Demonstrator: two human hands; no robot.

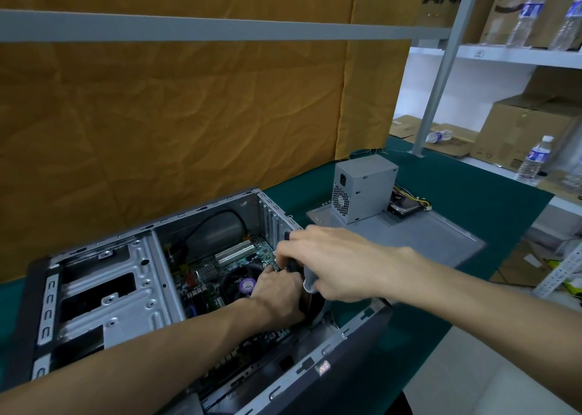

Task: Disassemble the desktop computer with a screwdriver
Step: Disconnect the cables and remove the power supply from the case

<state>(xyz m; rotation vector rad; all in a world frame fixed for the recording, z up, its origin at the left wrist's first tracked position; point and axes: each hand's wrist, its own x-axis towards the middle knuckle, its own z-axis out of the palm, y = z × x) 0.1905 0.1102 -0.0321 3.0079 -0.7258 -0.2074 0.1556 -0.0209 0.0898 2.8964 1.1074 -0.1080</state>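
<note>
The right hand curls its fingers round the black-and-grey handle of a screwdriver, held over the rear part of the open computer case; the tool's tip is hidden behind the hands. The left hand reaches down into the case just below it, fingers bent against something by the screwdriver, though what they pinch, if anything, cannot be told. Both forearms come in from the near edge of the desk.

Under the hands lies the green motherboard, with white expansion slots and a round purple sticker on the black cooler beside the left hand. A black cable arcs across the case's far inner wall. The left part of the case is a bare metal drive cage with punched openings. The case lies on its side at the near-left part of the green-covered desk.

Just beyond the right hand, toward the desk's far-right corner, the grey side panel lies flat, and on it stands the removed power supply, with its yellow and black wires and a hard drive behind it.

A brown cloth hangs along the desk's far edge. To the right, white shelves hold cardboard boxes and water bottles.
</note>
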